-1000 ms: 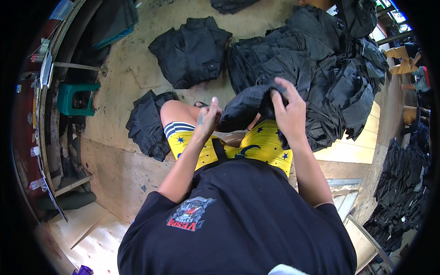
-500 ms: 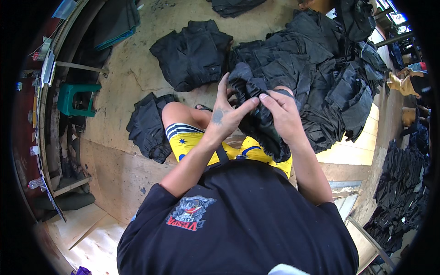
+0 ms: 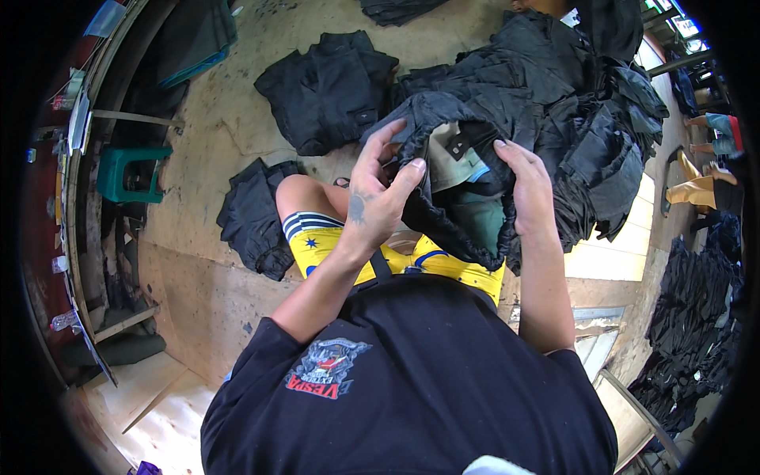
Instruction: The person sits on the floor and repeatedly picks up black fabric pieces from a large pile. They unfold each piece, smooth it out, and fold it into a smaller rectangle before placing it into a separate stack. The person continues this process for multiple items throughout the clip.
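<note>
I hold a black pair of trousers [image 3: 451,119] up in front of me, its waistband spread so the pale lining and inner pocket show. My left hand [image 3: 378,194] grips the left side of the waistband, thumb over the edge. My right hand [image 3: 526,186] grips the right side, fingers curled over the fabric. The garment hangs above my lap, over yellow shorts [image 3: 328,249] and a bare knee.
A big heap of black garments [image 3: 586,103] lies ahead to the right. A folded black stack [image 3: 324,91] lies ahead left, another black bundle [image 3: 253,218] beside my knee. A green plastic stool [image 3: 131,174] stands at the left. Another person's legs [image 3: 701,186] show far right.
The black garment has come up from my lap and been opened at the waist. Both hands shifted from bunched cloth to the two sides of the waistband.
</note>
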### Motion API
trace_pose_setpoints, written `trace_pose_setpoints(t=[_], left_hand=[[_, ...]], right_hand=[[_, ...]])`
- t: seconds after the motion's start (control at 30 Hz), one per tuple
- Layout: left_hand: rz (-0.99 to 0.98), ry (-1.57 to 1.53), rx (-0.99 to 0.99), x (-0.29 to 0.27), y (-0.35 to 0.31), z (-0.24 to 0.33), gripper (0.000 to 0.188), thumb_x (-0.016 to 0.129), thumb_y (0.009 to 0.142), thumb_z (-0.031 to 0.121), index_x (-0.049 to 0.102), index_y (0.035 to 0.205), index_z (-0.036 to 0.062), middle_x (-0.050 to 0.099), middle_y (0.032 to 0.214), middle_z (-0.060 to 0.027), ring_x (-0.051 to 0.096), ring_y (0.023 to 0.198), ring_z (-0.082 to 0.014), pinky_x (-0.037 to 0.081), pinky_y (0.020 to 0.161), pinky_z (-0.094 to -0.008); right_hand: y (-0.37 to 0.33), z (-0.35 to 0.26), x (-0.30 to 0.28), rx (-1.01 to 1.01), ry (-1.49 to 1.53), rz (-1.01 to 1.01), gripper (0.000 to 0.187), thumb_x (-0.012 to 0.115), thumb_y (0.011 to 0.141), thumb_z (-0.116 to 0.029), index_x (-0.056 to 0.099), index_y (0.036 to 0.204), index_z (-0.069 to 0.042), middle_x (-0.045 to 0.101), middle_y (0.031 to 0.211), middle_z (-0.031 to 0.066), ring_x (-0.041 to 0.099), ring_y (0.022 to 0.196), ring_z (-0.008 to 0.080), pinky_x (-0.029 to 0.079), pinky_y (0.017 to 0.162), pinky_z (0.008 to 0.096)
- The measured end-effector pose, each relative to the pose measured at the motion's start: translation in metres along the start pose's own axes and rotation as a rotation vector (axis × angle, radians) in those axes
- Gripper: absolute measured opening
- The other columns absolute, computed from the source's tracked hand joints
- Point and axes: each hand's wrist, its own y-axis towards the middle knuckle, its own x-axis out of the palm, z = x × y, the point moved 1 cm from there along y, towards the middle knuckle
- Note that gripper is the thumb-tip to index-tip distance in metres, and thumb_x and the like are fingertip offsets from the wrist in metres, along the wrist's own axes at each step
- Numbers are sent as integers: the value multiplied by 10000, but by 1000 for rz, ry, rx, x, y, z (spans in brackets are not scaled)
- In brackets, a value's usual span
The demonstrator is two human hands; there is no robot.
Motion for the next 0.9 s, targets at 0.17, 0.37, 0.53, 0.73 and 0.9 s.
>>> trace_pose_setpoints(t=[0.17, 0.37, 0.53, 0.73, 0.9], left_hand=[[51, 75, -170, -14, -14, -27, 805, 749, 1022, 289, 344, 1635, -40, 538, 1511, -217, 541, 1385, -254, 463, 1139, -356], [207, -426, -814, -25, -50, -56, 942, 708, 1002, 604, 347, 1629, 0, 503, 1560, -214, 513, 1430, -334, 470, 1165, -469], [421, -504, -501, -66, -27, -48, 332, 674, 958, 295, 668, 1138, 17, 727, 1089, -139, 723, 980, -330, 597, 966, -456], [753, -473, 23, -197, -24, 18, 454, 607, 961, 214, 651, 1351, -15, 724, 1330, -177, 703, 1219, -370, 552, 1110, -511], [948, -489, 153, -325, -97, -2, 531, 621, 954, 201, 599, 1436, -20, 676, 1413, -196, 655, 1293, -415, 543, 1108, -567]], right_hand=[[0, 20, 13, -89, -220, -105, 368, 727, 1056, -249, 723, 1215, 83, 725, 1202, 100, 662, 1050, 126, 502, 931, 278], [-57, 47, 50, -189, -523, -975, 725, 547, 1142, -389, 340, 1644, 90, 418, 1677, 305, 401, 1586, 346, 308, 1298, 405], [-67, 44, 71, -602, -707, -1011, 572, 701, 1054, -358, 601, 1492, -5, 545, 1586, 257, 489, 1516, 397, 307, 1304, 503], [-26, 38, 49, -528, -483, -712, 303, 709, 1049, -168, 731, 1289, 14, 713, 1374, 182, 693, 1260, 279, 529, 1077, 357], [10, 56, -15, -343, -396, -469, 287, 620, 1118, -171, 730, 1292, 28, 760, 1255, 121, 713, 1132, 188, 547, 997, 309]])
